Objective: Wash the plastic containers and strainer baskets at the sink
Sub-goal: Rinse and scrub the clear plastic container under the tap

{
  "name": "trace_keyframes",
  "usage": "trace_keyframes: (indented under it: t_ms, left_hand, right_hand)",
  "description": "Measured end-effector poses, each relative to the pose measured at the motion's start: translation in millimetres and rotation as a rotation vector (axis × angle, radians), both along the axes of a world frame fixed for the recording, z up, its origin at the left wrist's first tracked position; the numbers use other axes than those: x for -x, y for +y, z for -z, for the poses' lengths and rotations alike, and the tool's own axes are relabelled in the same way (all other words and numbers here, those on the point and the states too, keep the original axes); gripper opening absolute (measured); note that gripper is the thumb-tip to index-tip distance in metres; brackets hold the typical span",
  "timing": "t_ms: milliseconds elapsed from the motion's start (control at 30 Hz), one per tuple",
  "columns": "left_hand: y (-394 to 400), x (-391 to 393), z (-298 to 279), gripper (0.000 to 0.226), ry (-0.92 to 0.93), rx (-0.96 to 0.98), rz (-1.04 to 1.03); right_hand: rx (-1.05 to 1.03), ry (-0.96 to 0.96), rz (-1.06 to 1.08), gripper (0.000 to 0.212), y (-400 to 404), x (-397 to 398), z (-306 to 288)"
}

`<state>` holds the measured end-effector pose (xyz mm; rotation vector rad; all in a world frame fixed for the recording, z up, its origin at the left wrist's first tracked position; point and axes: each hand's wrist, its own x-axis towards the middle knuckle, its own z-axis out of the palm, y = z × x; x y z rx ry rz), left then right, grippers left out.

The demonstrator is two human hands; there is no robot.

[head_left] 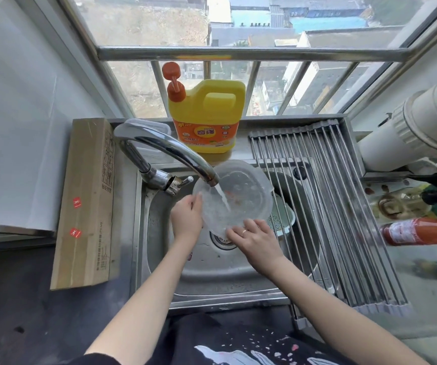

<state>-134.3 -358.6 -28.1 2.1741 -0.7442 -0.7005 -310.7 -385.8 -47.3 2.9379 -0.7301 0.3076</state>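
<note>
Got the clear plastic container (241, 191) tilted over the sink (212, 275), open side facing me, tap water running straight into it with a few orange bits stuck inside. There's a pale green strainer basket (284, 219) sitting in the sink just right of it.

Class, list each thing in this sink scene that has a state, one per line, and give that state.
Tap: running, water falling into the container.
Clear plastic container: tilted under the stream, held over the sink.
Left hand: grips the container's left rim.
Right hand: holds its near edge.
Detergent bottle: upright, pump on.
Red sauce bottle: lying down, capped.
</note>
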Motion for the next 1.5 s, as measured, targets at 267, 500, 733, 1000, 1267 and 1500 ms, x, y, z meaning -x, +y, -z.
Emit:
trace_keyframes:
  t_ms: [267, 500, 733, 1000, 1267, 1500]
  left_hand:
    - [-15, 0, 19, 0.041, 0.223, -0.231, -0.050]
    - [-19, 4, -12, 0.017, -0.160, 0.034, 0.088]
    - [-9, -4, -23, 0.030, -0.152, 0.230, 0.041]
    - [-20, -1, -28, 0.010, 0.065, 0.150, -0.073]
    - [-28, -11, -37, 0.014, 0.241, -0.167, 0.008]
    - [-24, -34, -39, 0.028, 0.321, -0.176, -0.004]
  right_hand:
    - [-0.038, 0.094, -0.140, 0.029, -5, -17, -29]
    - [-0.307, 0.150, 0.055, 0.048, 5, -18, -16]
    - [-0.202, 0.031, 0.076, 0.038, 16, -23, -15]
    - [-0.159, -0.127, -0.081, 0.027, -12, -3, -46]
    - [-0.698, 0.030, -0.119, 0.016, -47, -4, -110]
    - [-1.290, -0.334, 0.101, 0.008, -38, 3, -94]
